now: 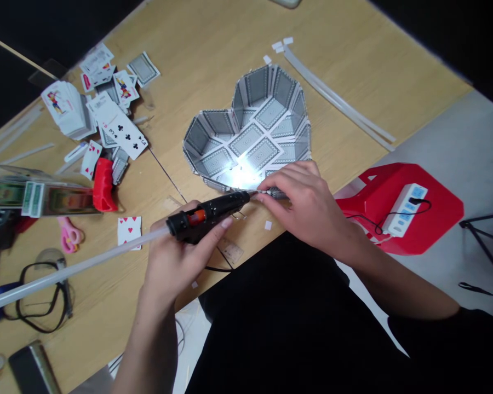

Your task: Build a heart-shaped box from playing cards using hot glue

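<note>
In my left hand (181, 251) is a black hot glue gun (207, 213), with a long translucent glue stick (86, 265) running out of its back to the left. Its nozzle meets the near wall of a heart-shaped box made of playing cards (250, 139). My right hand (302, 200) is closed at that same wall, thumb and fingers pinching the rim right by the nozzle. Grey patterned card backs line the box's floor and sides. A bright glare lies on the floor near the front. The exact spot between nozzle and fingertips is too small to make out.
Loose playing cards (121, 128) lie in a pile at the left. Nearby are a red-handled tool (104, 186), pink scissors (70, 235) and a phone (33, 369). More glue sticks (340, 101) lie at the right. A power strip (405, 210) rests on a red stool (439, 219).
</note>
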The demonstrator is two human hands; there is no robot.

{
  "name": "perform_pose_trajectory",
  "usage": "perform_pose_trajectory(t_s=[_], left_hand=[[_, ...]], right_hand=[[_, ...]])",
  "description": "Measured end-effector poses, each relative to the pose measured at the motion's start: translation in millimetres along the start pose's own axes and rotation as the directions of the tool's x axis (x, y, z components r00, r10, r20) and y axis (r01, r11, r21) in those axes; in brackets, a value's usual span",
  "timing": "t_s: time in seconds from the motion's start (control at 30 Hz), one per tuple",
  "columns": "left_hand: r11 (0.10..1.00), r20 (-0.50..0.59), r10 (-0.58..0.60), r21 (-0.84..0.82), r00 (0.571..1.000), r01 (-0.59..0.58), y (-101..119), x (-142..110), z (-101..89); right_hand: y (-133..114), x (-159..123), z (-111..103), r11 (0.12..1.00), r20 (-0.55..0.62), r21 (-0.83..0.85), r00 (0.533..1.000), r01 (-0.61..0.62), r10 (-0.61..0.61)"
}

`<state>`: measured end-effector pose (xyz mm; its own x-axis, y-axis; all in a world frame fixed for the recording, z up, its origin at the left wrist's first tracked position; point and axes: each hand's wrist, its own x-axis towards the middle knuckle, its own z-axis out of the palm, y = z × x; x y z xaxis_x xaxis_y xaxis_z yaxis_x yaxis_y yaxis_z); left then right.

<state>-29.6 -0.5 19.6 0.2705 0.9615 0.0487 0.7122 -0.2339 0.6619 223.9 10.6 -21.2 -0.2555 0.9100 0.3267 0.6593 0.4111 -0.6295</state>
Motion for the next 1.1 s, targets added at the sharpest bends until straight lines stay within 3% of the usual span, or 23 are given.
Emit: perform_pose_trajectory(t_s=[1.1], left_hand=[[1.0,-0.017,-0.016,0.026,1.0,0.016,2.6,2.0,-0.5]], right_hand=[[0.7,0.4,1.0,1.0,-0.016,0.01,1.0,-0.011,0.011]])
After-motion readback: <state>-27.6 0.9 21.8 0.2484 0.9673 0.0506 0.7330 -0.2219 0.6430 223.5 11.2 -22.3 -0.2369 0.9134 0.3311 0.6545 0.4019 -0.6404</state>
